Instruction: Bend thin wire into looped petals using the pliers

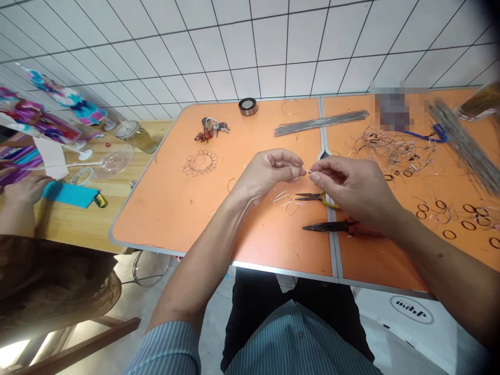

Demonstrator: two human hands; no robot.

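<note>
Over the orange table (pixel 156 208), my left hand (pixel 273 169) and my right hand (pixel 347 182) meet nearly fingertip to fingertip. Each pinches a thin, light wire (pixel 307 171) that spans the small gap between them. Below the hands lie loose bent wire pieces (pixel 282 198) and small pliers with yellow handles (pixel 310 197). Nearer the front edge are dark long-nose pliers (pixel 326 227) with red handles, partly under my right forearm. A flower-like ring of wire loops (pixel 200 163) rests to the left of my left hand.
Behind are keys (pixel 214 127), a round tin (pixel 248 107) and straight wires (pixel 320 123). Tangled wire (pixel 394 151), dark rings (pixel 449 235) and a wire bundle (pixel 466 143) lie right. At the left, another person's hand (pixel 25 190) touches turquoise material (pixel 70 194) near a jar (pixel 136 136).
</note>
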